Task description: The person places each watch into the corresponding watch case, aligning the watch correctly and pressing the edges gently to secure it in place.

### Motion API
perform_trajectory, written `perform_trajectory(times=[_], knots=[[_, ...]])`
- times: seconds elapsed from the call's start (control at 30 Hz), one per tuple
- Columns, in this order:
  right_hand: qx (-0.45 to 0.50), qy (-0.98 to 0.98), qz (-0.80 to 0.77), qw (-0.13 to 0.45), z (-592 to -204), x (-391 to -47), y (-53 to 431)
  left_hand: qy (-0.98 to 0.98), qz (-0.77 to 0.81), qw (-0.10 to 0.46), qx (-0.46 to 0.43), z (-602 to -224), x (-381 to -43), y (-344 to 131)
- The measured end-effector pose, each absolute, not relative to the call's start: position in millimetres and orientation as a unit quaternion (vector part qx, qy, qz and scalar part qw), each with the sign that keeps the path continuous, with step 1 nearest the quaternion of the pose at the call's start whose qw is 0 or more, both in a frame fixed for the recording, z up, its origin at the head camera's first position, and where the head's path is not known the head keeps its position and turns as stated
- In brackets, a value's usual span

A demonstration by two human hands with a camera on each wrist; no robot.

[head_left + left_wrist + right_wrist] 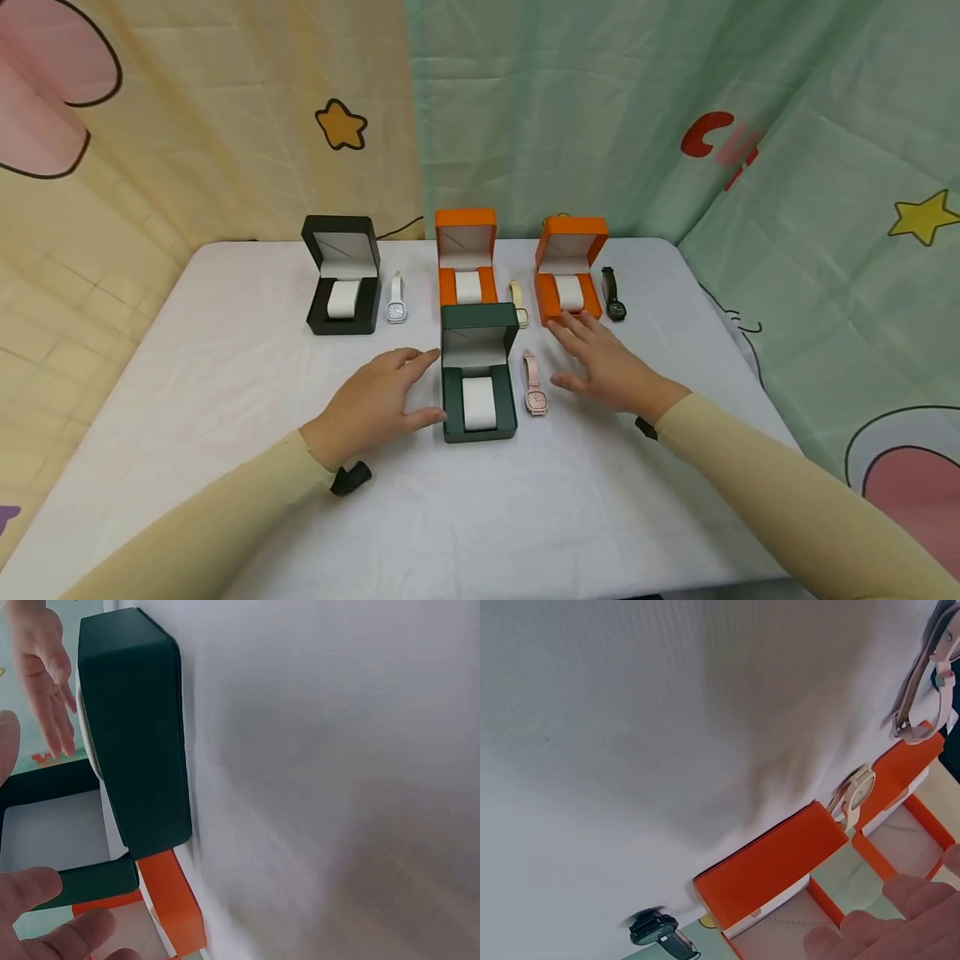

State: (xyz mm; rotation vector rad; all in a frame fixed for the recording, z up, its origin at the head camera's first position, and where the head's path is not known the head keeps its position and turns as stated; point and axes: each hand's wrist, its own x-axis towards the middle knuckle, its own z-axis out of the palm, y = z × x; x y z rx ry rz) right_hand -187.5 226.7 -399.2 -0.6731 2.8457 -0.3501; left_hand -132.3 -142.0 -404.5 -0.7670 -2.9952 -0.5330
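Note:
A dark green watch box [447, 408] stands with its lid raised and a white cushion [478, 403] inside. Beside its left side is my left hand [375, 408], thumb and fingers spread, holding nothing; whether the fingertips touch the box I cannot tell. My right hand [611, 364] reaches toward the front of the right orange watch box [549, 308], fingers extended and nothing held. In the right wrist view its fingers [915, 930] overlap that box's lid. A pink watch [535, 400] lies between the green box and my right hand.
Behind the green box stands another orange watch box [465, 217], with a cream-gold watch [519, 307] beside it. At left are a black watch box [337, 223] and a white watch [397, 308]. A black watch [615, 308] lies far right. Curtains border the white-covered table [225, 367].

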Motion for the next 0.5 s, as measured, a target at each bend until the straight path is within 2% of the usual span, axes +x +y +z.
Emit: perform_trajectory(times=[0.27,0.5], knots=[[-0.259,0.951,-0.109,0.129,-402.5,-179.9,223.4,-0.951,-0.19,0.003,-0.243,-406.5,-125.8,-140.5],[-0.3,0.939,-0.096,0.135,-408.7,-175.6,222.1,-0.948,-0.186,-0.023,-0.259,-412.0,-125.1,-134.5]])
